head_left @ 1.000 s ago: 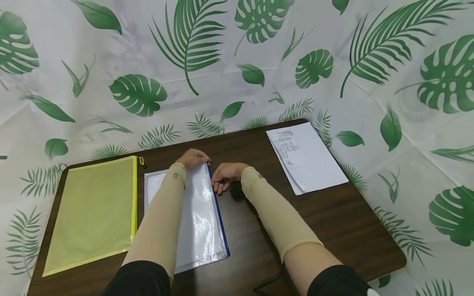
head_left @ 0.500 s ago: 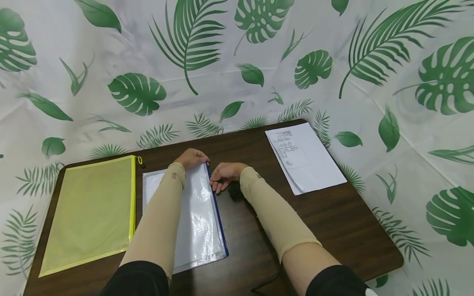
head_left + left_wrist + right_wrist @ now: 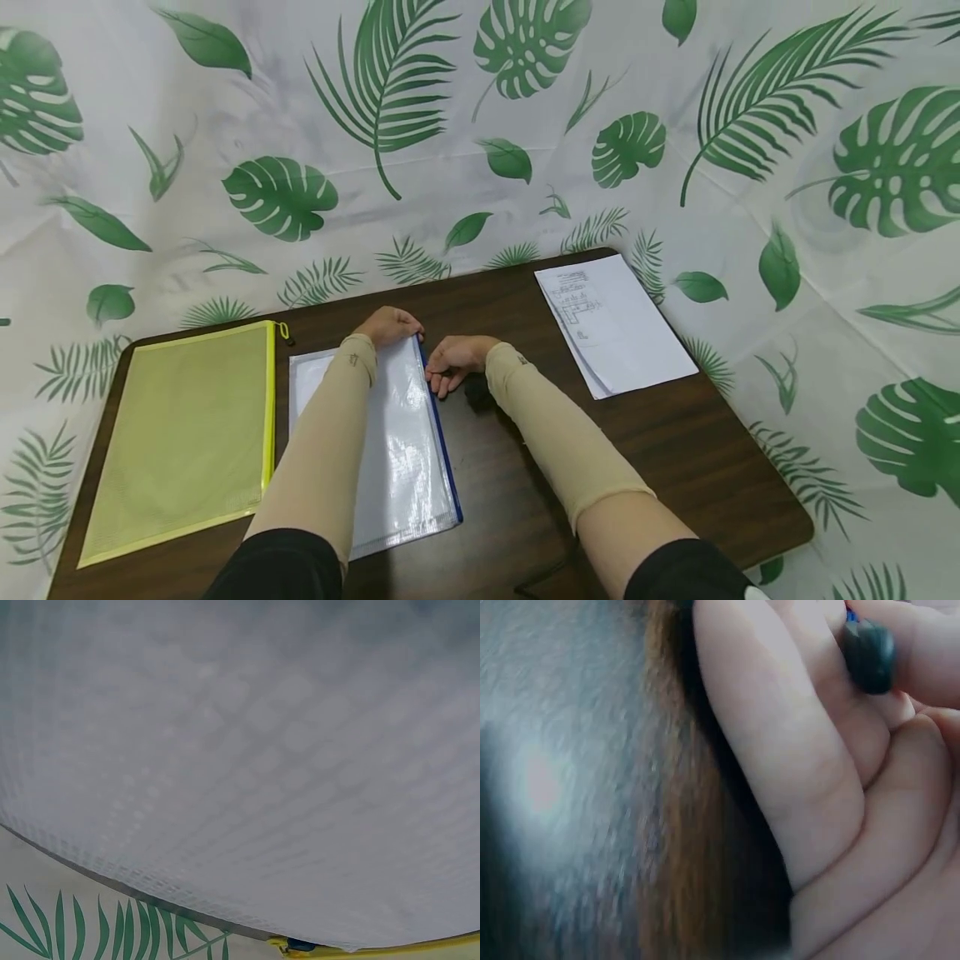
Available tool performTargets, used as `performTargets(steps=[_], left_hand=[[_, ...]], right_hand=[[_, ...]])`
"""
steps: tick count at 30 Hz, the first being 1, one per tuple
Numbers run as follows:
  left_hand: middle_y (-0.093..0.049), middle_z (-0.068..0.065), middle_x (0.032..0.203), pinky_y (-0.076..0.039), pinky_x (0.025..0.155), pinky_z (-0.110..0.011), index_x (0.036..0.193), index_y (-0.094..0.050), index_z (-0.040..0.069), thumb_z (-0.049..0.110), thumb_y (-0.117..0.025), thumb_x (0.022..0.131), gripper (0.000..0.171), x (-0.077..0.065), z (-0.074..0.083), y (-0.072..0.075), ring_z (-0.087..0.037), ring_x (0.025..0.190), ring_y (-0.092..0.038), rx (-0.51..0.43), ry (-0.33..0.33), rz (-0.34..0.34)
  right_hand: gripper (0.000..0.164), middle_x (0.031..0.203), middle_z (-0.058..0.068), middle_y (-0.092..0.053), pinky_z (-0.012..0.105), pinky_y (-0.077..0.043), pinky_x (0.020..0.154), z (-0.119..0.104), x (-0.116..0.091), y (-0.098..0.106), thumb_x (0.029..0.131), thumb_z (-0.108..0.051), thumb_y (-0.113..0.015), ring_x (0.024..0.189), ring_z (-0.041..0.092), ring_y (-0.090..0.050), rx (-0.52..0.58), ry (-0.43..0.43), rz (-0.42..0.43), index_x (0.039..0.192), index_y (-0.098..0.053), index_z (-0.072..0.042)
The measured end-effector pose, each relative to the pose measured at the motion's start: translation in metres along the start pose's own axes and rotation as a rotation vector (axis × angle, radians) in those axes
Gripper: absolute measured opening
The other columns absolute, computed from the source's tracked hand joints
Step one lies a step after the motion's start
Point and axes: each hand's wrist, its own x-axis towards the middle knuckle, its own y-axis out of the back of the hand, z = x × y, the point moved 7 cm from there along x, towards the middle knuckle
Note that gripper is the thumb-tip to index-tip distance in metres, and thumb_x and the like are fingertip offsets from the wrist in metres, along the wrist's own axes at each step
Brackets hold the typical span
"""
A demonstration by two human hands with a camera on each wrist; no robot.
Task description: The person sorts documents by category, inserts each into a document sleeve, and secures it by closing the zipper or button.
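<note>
A clear mesh zip pouch with a blue zip along its right edge lies on the table, with white showing through it. My left hand pinches its top right corner. Beside the blue zip, my right hand has its fingers curled. Up close in the right wrist view, a black-ended zip pull with a bit of blue sits between thumb and fingers. The pouch's textured plastic fills most of the left wrist view, where the left hand does not show.
A yellow zip pouch lies to the left, its pull at the top right corner. Printed paper sheets lie at the back right of the brown table. A leaf-patterned curtain hangs behind. A dark cable runs below my right forearm.
</note>
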Motion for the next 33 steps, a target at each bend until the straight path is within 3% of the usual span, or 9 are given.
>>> performTargets(steps=[5, 14, 22, 33], left_hand=[[-0.072, -0.007, 0.108, -0.037, 0.106, -0.041, 0.106, -0.074, 0.008, 0.024, -0.056, 0.099, 0.025, -0.002, -0.002, 0.000, -0.024, 0.116, -0.057, -0.006, -0.001, -0.004], [-0.071, -0.008, 0.109, -0.038, 0.104, -0.041, 0.105, -0.074, 0.008, 0.024, -0.056, 0.099, 0.025, 0.000, -0.004, -0.002, -0.024, 0.114, -0.056, -0.006, -0.002, 0.004], [-0.072, -0.009, 0.107, -0.036, 0.107, -0.040, 0.107, -0.073, 0.006, 0.020, -0.055, 0.099, 0.025, 0.000, -0.003, 0.000, -0.025, 0.117, -0.056, -0.004, -0.028, 0.012], [-0.073, -0.009, 0.105, -0.035, 0.108, -0.041, 0.107, -0.073, 0.005, 0.019, -0.054, 0.099, 0.025, 0.000, -0.001, -0.001, -0.026, 0.118, -0.055, 0.015, -0.053, 0.030]], right_hand=[[0.023, 0.088, 0.012, -0.072, 0.031, -0.056, 0.069, 0.001, -0.002, -0.007, 0.100, -0.012, -0.049, 0.077, 0.020, -0.071, -0.035, -0.032, -0.039, 0.101, -0.069, 0.000], [0.023, 0.092, 0.014, -0.073, 0.031, -0.057, 0.068, 0.006, 0.004, -0.005, 0.100, -0.011, -0.049, 0.079, 0.021, -0.071, -0.016, -0.079, -0.019, 0.101, -0.069, -0.001], [0.023, 0.091, 0.013, -0.073, 0.030, -0.056, 0.066, 0.002, 0.002, -0.004, 0.100, -0.011, -0.049, 0.077, 0.020, -0.071, -0.034, -0.041, 0.009, 0.101, -0.069, 0.000], [0.023, 0.087, 0.012, -0.073, 0.028, -0.055, 0.066, 0.009, -0.008, -0.013, 0.100, -0.015, -0.051, 0.075, 0.019, -0.071, -0.061, -0.029, -0.027, 0.098, -0.069, -0.001]])
